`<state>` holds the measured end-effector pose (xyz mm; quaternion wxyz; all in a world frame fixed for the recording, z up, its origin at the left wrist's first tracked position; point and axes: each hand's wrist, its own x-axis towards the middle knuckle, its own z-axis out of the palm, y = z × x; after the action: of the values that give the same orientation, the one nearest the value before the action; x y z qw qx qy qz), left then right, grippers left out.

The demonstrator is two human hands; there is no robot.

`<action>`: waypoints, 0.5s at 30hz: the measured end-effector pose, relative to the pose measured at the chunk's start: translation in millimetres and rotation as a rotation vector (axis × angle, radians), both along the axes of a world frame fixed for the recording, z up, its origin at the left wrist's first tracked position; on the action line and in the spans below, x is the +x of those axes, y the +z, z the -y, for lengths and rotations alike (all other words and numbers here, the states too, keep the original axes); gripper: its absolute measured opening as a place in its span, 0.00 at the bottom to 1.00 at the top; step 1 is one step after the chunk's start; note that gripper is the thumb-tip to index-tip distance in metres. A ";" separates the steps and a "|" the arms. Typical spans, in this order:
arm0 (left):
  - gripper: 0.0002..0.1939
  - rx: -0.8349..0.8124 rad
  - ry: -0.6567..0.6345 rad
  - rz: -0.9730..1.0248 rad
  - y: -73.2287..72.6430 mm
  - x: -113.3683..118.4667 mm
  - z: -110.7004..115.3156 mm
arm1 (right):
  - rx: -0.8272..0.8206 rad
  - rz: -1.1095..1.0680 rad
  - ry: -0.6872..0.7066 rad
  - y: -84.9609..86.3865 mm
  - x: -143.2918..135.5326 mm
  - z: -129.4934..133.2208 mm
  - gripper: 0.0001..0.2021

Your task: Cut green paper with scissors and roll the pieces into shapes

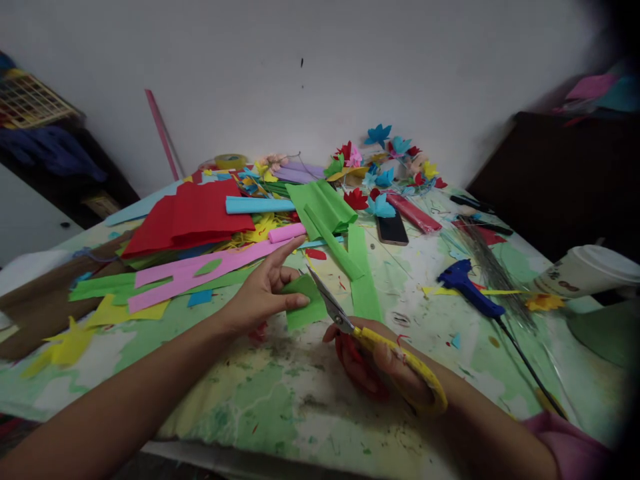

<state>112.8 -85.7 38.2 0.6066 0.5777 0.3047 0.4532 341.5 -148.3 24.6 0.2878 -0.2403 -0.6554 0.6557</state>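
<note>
My left hand pinches a small piece of green crepe paper between thumb and fingers, above the table's front half. In my right hand is a pair of scissors with yellow handles, its blades pointing up and left beside the green piece's right edge. Whether the blades touch the paper I cannot tell. Just beyond my hands lies a larger green crepe paper sheet, with green strips trailing toward me. A pink paper strip with cut-out holes lies left of my left hand.
Red paper, a blue paper roll and yellow scraps lie left. Paper flowers are heaped at the back, near a phone. A blue glue gun, thin wires and a white cup occupy the right.
</note>
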 end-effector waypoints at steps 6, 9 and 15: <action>0.51 -0.003 0.023 -0.026 -1.4 -0.2 0.8 | 0.019 -0.012 -0.027 0.5 -3.5 1.6 0.31; 0.51 -0.004 0.057 -0.050 -3.1 -0.4 0.3 | -0.011 -0.009 -0.073 0.2 -7.9 4.7 0.28; 0.47 0.019 0.184 -0.124 0.5 -9.0 -12.6 | 0.015 -0.041 -0.354 -6.3 -7.3 -5.4 0.29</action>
<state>103.9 -73.1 38.7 0.5367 0.5801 0.3891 0.4734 334.2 -142.8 18.4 0.4137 -0.3364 -0.6019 0.5945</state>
